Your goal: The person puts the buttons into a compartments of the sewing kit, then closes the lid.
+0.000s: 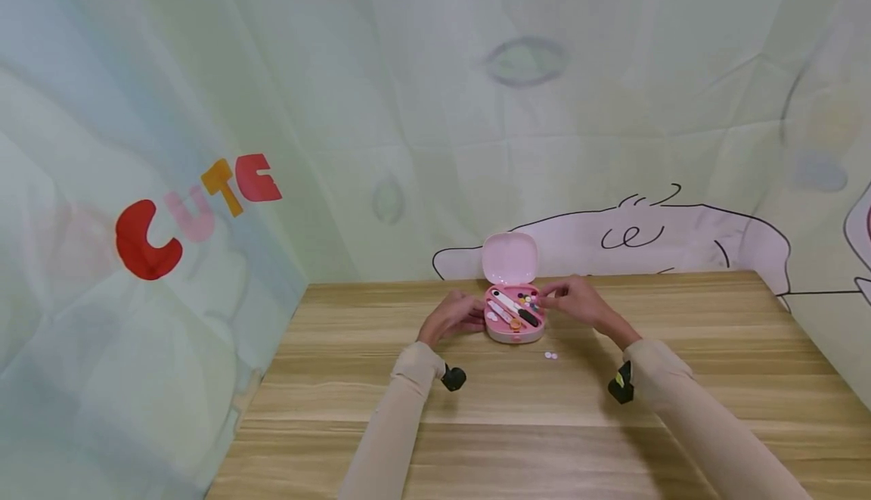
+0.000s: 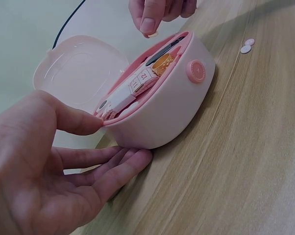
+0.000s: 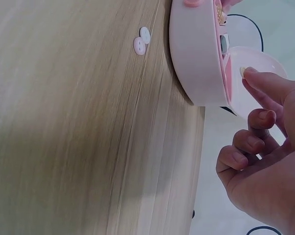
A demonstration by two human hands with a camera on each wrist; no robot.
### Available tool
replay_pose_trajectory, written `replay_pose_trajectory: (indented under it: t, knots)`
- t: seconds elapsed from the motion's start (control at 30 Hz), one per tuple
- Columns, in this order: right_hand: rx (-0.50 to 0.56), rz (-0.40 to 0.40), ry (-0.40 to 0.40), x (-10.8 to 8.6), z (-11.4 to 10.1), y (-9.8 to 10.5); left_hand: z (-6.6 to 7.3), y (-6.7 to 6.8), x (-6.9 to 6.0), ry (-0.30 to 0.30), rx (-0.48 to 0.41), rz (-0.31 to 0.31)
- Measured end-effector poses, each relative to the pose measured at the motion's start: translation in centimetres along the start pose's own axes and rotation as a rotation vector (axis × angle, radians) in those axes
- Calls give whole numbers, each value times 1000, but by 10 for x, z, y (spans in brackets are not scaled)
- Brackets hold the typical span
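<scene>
A pink sewing kit box stands on the table with its clear-pink lid raised. Inside lie a ruler-marked strip, a gold thimble-like piece, a black-handled tool and several small coloured pieces. My left hand rests against the box's left side, one digit at the rim and the other fingertips low on the wall. Above the right side of the box, my right hand pinches a small pale button between thumb and index finger; its other fingers are loosely curled.
Two small buttons, one white and one pinkish, lie together on the wooden table in front of the box. A printed cloth hangs behind the table's back edge.
</scene>
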State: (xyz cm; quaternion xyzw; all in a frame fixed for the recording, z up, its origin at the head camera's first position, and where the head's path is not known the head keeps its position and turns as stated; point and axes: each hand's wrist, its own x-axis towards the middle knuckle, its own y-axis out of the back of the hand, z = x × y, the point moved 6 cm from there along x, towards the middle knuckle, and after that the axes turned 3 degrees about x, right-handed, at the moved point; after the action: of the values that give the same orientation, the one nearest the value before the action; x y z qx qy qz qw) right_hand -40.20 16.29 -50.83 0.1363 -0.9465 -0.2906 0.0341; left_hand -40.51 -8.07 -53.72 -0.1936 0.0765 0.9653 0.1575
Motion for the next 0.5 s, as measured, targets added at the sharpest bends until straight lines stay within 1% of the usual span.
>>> replay_pose_trajectory:
  t: [0.17,0.5]
  knots:
    - [-12,11,6,5,0,0,0,0,1,1,4,-3]
    - [36,17,-9,8,7,2,-1,0,2,4,17,-9]
